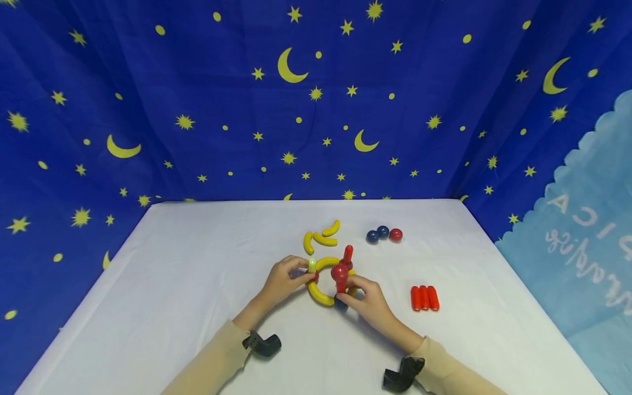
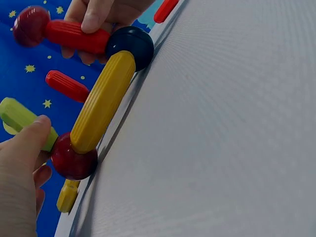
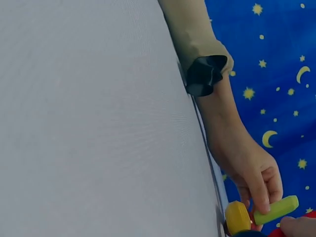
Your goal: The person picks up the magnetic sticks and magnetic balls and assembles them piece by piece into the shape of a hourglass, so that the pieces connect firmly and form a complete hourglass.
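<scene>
A ring of curved yellow rods (image 1: 321, 294) joined by balls lies on the white table. My left hand (image 1: 283, 281) pinches a light green rod (image 2: 22, 118) that stands on a red ball (image 2: 74, 158) at the ring's left. At the near right, my right hand (image 1: 370, 300) grips a red rod (image 2: 74, 37) between thumb and fingers. A red ball (image 1: 339, 272) tops that rod, and its lower end meets a dark blue ball (image 2: 133, 44). Another red rod (image 1: 348, 253) stands upright at the ring's far right, its top bare. Fingers partly hide the ring's right side.
Behind the ring lie three loose curved yellow rods (image 1: 326, 241). Farther right sit two dark blue balls (image 1: 372, 236) and a red ball (image 1: 396, 235). Three red rods (image 1: 424, 298) lie side by side at the right. A blue star-patterned cloth (image 1: 237, 99) hangs behind the table.
</scene>
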{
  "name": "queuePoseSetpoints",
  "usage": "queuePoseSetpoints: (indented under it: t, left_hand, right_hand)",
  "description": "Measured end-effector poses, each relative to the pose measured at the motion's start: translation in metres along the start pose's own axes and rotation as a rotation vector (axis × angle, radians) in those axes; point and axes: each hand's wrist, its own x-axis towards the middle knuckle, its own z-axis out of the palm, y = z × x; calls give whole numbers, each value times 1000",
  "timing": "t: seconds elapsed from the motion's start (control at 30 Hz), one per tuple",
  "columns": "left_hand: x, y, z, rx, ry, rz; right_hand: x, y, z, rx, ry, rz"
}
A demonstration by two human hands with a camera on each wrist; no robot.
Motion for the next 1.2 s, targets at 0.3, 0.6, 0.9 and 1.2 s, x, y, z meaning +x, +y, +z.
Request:
queuePoseSetpoints:
  t: [0.3, 0.6, 0.9, 1.2]
  left_hand:
    - [1, 8, 8, 155, -2, 112]
    - [0, 13, 8, 166, -28, 125]
    - [0, 12, 7, 136, -28, 145]
    - [0, 11, 11, 136, -31, 171]
  right_hand:
    - [0, 1, 0, -65, 30, 14]
    - [3, -3, 0, -61, 74, 41]
    - [33, -22, -17, -71, 219, 38]
    - [45, -15, -17, -49, 158, 162]
